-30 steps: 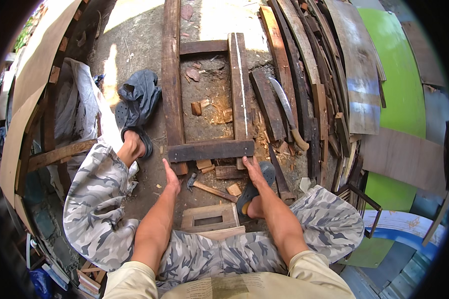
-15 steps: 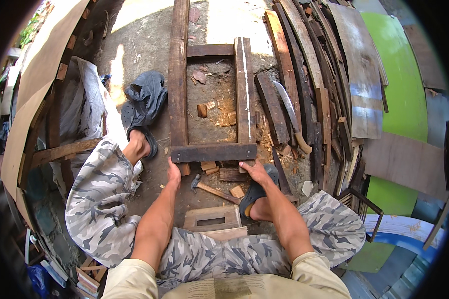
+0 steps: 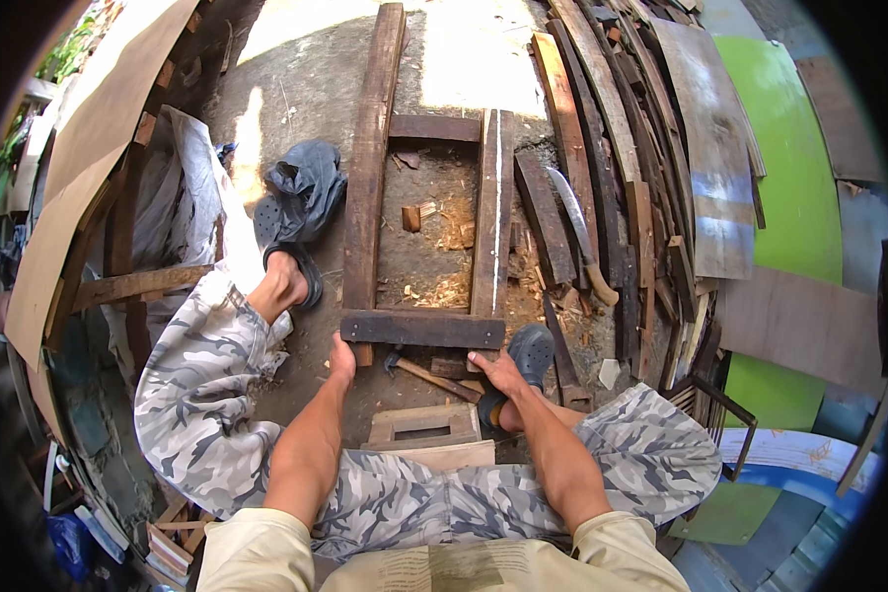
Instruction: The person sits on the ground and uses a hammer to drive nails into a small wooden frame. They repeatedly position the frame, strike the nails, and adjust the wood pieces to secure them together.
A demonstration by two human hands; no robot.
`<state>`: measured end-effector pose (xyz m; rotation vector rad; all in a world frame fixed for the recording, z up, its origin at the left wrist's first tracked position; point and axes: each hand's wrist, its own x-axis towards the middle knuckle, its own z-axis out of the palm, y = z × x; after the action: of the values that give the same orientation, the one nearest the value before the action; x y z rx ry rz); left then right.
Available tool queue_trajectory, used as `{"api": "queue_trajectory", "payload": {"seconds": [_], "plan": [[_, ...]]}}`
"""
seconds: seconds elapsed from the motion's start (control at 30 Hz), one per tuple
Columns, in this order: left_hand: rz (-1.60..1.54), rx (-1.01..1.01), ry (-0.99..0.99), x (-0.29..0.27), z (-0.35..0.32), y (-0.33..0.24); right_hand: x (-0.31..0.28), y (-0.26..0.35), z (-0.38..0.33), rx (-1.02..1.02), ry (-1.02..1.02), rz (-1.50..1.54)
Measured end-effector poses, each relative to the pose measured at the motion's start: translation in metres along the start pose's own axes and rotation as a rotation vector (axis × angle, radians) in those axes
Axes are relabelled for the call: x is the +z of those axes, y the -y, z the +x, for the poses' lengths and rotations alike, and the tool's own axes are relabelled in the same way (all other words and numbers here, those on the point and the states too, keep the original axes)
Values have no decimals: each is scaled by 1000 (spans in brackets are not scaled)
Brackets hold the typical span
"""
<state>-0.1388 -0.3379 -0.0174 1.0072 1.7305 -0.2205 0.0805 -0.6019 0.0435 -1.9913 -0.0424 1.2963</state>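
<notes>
A dark wooden frame (image 3: 368, 187) lies before me, with one long left rail, a shorter right rail (image 3: 488, 227) bearing a white streak, and two crosspieces. My left hand (image 3: 341, 359) grips its near left corner, fingers partly hidden under the wood. At the near right corner my right hand (image 3: 497, 371) is closed on the frame, its thumb along the rail end. The near crosspiece (image 3: 424, 329) lies across both rails just beyond my hands. A hammer (image 3: 434, 377) with a wooden handle rests on the ground between my forearms, close to the right hand.
Right of the frame lie a machete (image 3: 574, 222), a short dark plank (image 3: 545, 217) and a long stack of boards (image 3: 622, 128). Wood chips (image 3: 454, 222) are scattered inside the frame. A dark plastic bag (image 3: 311, 183) sits by my left foot, a pale wooden block (image 3: 419, 426) near my lap.
The frame has slid toward me, both hands moving with it. Its near crosspiece is closer to the hammer, and wood scraps that lay just in front of it are now hidden.
</notes>
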Motion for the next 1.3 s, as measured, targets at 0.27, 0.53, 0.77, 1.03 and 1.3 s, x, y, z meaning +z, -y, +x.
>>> {"api": "queue_trajectory", "payload": {"seconds": [0.27, 0.53, 0.77, 1.03, 1.3], "plan": [[2, -57, 46, 4, -3, 2, -9, 27, -6, 68, -35, -147], [-15, -55, 12, 36, -3, 18, -23, 3, 4, 41, -190, -40], [-19, -133, 11, 36, -21, -1, -3, 16, -18, -48, -445, -172], [53, 28, -4, 26, 11, 16, 35, 2, -34, -416, -466, -589], [49, 65, 81, 12, -15, -6, 89, -14, -9, -157, -286, -1111]]}}
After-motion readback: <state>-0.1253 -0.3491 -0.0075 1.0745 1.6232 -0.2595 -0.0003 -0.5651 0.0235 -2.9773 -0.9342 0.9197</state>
